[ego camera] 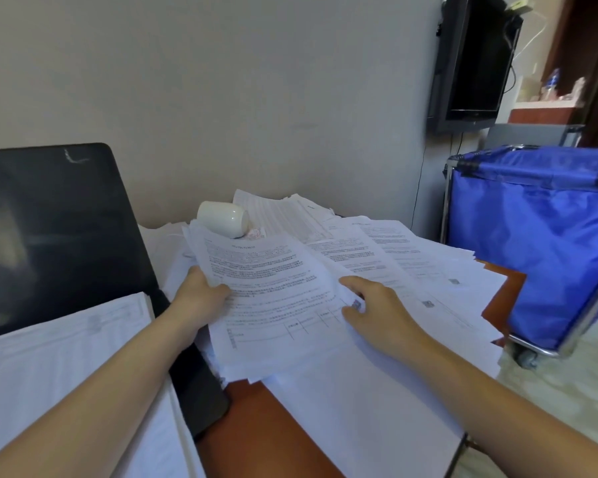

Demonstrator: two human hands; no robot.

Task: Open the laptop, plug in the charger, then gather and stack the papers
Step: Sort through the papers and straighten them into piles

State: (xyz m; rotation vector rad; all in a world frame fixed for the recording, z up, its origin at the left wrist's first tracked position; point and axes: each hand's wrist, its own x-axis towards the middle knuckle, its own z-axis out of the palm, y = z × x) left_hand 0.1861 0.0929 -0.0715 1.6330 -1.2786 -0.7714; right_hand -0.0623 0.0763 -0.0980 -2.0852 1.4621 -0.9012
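Observation:
An open black laptop (49, 236) stands at the left with a dark screen; white sheets (59, 357) cover its keyboard. My left hand (197, 298) grips the left edge of a thick bundle of printed papers (273, 305) held over the brown desk (256, 419). My right hand (377, 312) pinches the bundle's right side, thumb on top. More printed sheets (428, 270) lie fanned across the desk to the right and behind. I see no charger.
A white cup (221, 219) lies on its side on the papers near the wall. A blue fabric cart (539, 236) on a metal frame stands right of the desk. A dark monitor (473, 63) hangs on the wall above it.

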